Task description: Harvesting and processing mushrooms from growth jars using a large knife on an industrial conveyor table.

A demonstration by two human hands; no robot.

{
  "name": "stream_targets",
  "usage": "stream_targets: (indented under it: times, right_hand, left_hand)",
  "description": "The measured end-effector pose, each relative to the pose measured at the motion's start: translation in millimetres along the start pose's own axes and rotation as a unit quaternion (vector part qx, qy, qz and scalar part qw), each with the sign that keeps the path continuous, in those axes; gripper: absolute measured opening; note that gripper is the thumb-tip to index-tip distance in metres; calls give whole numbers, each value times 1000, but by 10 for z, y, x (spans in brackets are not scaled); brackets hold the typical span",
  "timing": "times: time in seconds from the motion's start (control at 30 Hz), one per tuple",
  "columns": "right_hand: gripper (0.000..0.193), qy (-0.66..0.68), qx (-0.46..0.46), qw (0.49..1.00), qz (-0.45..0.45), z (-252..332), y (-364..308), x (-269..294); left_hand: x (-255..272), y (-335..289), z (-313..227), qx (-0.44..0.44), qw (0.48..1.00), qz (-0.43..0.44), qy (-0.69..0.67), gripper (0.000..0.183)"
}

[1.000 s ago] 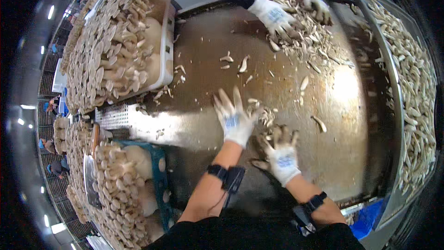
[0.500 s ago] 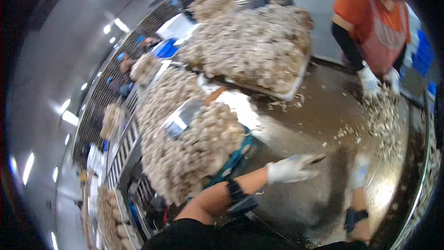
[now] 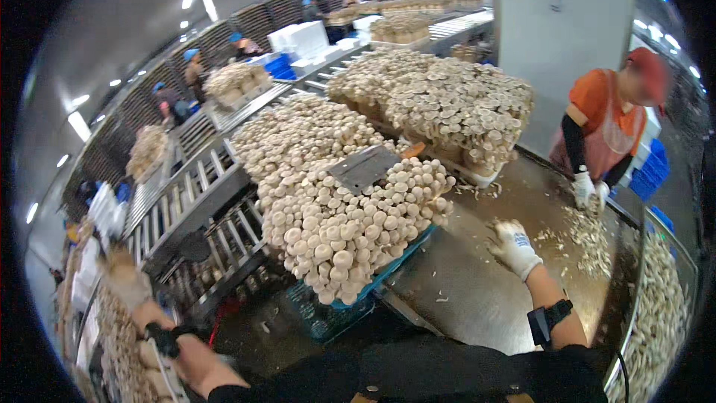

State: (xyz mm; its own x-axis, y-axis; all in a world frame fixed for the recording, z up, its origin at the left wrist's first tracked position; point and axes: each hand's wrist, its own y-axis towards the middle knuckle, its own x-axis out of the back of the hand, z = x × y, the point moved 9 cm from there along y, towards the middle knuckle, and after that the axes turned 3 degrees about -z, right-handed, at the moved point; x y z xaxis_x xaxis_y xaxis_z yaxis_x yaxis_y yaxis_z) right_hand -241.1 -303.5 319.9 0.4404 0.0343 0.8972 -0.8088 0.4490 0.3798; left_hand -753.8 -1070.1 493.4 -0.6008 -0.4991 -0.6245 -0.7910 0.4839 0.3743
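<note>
My right hand (image 3: 514, 250), in a white glove with soiled fingertips, hovers over the metal worktable (image 3: 477, 298) with fingers loosely bent and apart, holding nothing I can see. Far to the left, my gloved left hand (image 3: 128, 277) is smeared by motion beside clusters of mushrooms (image 3: 119, 328); its fingers cannot be made out. Between my arms rises a big heap of pale round-capped mushrooms (image 3: 335, 231) in a teal basket (image 3: 365, 291). A cleaver (image 3: 365, 169) with a wide grey blade and an orange-brown handle lies on top of the heap.
Another heap of mushrooms (image 3: 462, 108) stands behind the table in a white tray. Across the table, a co-worker (image 3: 600, 123) in orange handles mushroom scraps (image 3: 589, 242). A roller conveyor (image 3: 198, 186) runs along the left. A trough of trimmings (image 3: 656, 313) borders the right side.
My view has swung and levelled. My left hand has gone from above the table to the far left. My right hand has moved up and inward over the table.
</note>
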Motion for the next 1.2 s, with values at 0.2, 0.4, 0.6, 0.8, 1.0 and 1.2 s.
stream_targets:
  times: [0.2,0.4,0.6,0.8,1.0,1.2]
  right_hand:
    - [38,86,-62,994,37,662,-10,173]
    - [28,285,-274,917,-54,595,735,93]
    - [37,39,-175,983,25,768,2383,-543]
    - [59,-76,-299,878,365,1062,2594,-981]
    - [63,-83,-273,881,378,771,2527,-1144]
    - [52,16,-315,872,375,553,2683,-1410]
  left_hand:
    - [2614,-1225,1839,206,879,-113,-415,33]
    - [1762,-787,4984,314,864,-377,111,52]
    - [1517,647,5704,211,872,-14,442,39]
    - [1733,810,5985,34,815,24,578,27]
    - [1091,567,6050,261,945,-110,164,29]
    - [1066,403,5908,230,966,-93,74,41]
